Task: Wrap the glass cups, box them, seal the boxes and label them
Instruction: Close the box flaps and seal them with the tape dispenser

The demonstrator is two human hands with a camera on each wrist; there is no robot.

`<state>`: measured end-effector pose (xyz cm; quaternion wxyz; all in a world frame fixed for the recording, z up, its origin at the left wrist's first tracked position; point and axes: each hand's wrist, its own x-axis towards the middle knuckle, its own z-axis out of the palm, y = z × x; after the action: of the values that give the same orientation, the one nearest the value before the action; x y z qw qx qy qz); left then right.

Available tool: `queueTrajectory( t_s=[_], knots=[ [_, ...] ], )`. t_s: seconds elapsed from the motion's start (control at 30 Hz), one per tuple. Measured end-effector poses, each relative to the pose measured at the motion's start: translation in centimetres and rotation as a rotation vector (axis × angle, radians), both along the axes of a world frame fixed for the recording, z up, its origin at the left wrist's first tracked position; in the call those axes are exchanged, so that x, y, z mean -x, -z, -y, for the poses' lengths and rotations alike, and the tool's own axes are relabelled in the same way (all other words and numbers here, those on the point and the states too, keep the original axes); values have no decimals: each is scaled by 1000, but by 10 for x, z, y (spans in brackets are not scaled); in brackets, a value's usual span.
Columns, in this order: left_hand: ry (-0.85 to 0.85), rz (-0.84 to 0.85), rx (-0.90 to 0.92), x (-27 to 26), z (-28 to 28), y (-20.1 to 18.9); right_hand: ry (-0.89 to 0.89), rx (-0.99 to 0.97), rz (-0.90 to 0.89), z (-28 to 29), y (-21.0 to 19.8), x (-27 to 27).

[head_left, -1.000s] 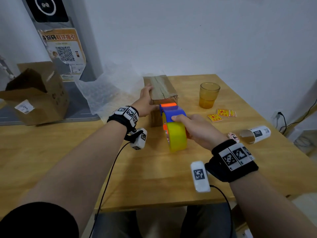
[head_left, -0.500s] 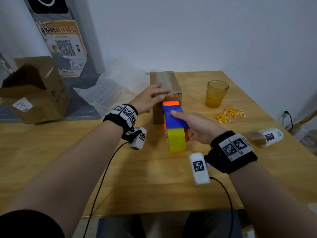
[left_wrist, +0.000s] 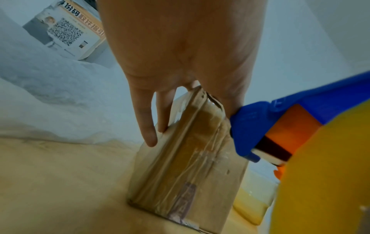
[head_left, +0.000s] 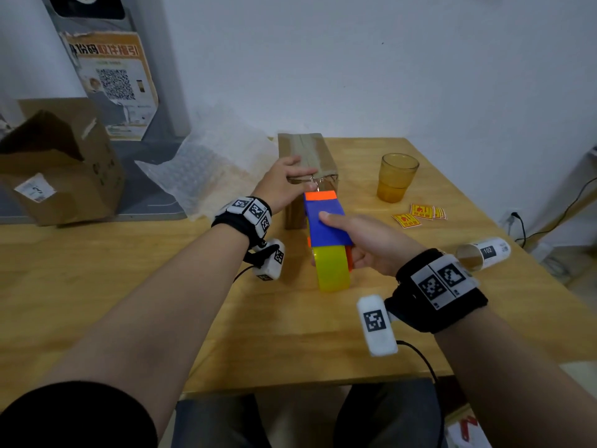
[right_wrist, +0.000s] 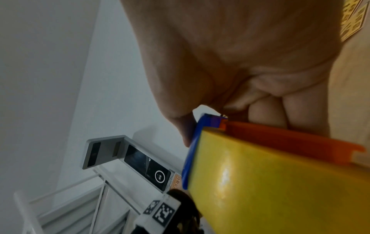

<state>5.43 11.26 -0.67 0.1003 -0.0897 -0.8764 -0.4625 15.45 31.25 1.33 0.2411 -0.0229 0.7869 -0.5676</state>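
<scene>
Box [head_left: 308,150] upright; tape dispenser [head_left: 326,227] points at it.

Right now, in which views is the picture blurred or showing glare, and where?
Head view: sharp, evenly lit, edges bent by the wide lens. Left wrist view: the small cardboard box is soft, its clear tape glossy; the tape dispenser blurs at the right edge. Right wrist view: a white glare streak on the yellow tape roll; the right hand is near and soft.

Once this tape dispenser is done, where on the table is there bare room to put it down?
Bare wood lies in front of the small taped cardboard box, toward the near table edge, and left of it, in front of the bubble wrap. The right is crowded: amber glass cup, yellow stickers, lying paper tube.
</scene>
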Motion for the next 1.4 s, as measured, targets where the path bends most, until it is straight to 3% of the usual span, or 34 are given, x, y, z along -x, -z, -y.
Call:
queueTrajectory(
  t_s=[0.73,1.1,1.4],
  knots=[
    [-37,37,-17,-2,-3,-3,-33,-67,-83,-10,12,-13],
    [-66,29,-26,2,-3,2,-29,-114,3,-21,2,-12],
    [-59,3,-10,2,-2,8,45,29,203,-4,-20,5]
  ],
)
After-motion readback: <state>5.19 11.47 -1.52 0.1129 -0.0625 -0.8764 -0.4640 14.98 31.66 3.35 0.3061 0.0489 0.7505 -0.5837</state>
